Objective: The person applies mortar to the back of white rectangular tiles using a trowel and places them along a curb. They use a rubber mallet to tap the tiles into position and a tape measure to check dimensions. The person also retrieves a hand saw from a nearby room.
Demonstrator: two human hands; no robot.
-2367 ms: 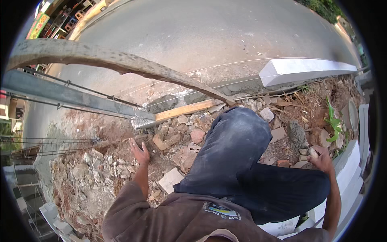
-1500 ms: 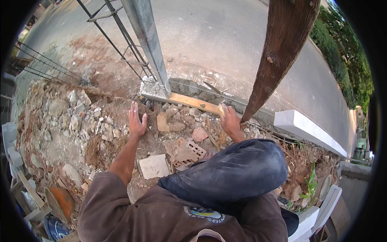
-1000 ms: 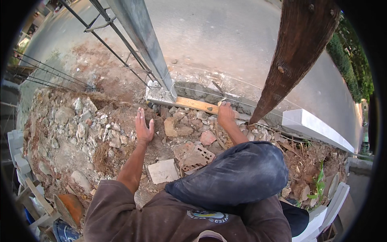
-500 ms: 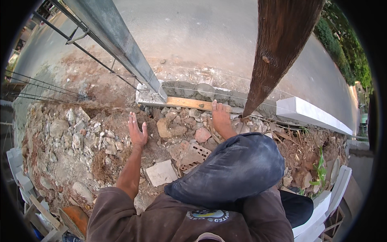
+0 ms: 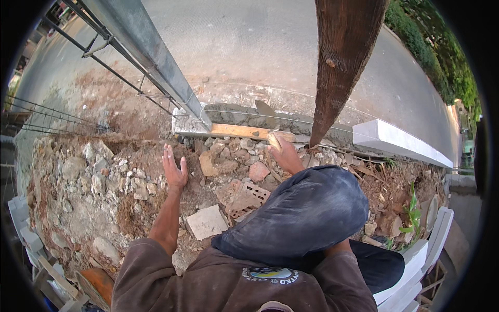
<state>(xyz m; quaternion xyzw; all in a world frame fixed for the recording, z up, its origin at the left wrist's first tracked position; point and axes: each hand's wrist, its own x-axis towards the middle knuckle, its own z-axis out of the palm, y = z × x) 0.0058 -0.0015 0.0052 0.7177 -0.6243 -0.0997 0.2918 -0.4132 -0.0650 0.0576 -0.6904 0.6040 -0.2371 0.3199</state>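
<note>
My right hand is closed round the light handle of a trowel, whose blade points away from me over a strip of grey wet mortar. The handle crosses a wooden board that lies along the near side of the mortar. My left hand is open, fingers stretched out, above soil and rubble left of a tan stone. Nothing is in it. A thin string runs above the mortar. To the right, a long white block lies in line with the strip.
A grey metal post with rebar stands at the left. A thick wooden post rises right of the trowel. Rubble, a broken hollow brick and a pale slab lie near my bent knee. White blocks are stacked behind, right.
My right hand has drawn back slightly and turned, so the trowel handle now shows. The blade has tilted up. My left hand has hardly moved.
</note>
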